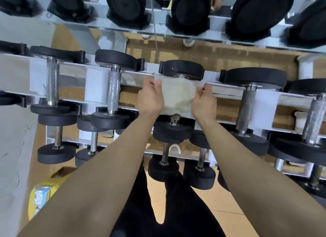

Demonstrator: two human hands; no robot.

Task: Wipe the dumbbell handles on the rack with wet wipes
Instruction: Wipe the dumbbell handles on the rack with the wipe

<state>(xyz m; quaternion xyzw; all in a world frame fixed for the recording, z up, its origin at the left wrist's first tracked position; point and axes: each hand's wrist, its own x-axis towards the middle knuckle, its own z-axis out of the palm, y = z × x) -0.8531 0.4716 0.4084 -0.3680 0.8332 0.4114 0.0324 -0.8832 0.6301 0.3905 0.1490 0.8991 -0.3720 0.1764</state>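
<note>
Pinching one wipe by its side edges, left hand and right hand both clamped on it. Stretched flat between the two grips, draped over one dumbbell on the rack, hiding its handle. Outside the left grip, two left handles, bare; outside the right grip, two right handles.

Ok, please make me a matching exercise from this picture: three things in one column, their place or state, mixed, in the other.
1. wet wipe
2. yellow box
3. knurled handle

A. bare, left of the wipe
B. at the lower left of the view
C. draped over the middle dumbbell, pinched by left hand and right hand

Pairs: 1-C; 2-B; 3-A
</note>
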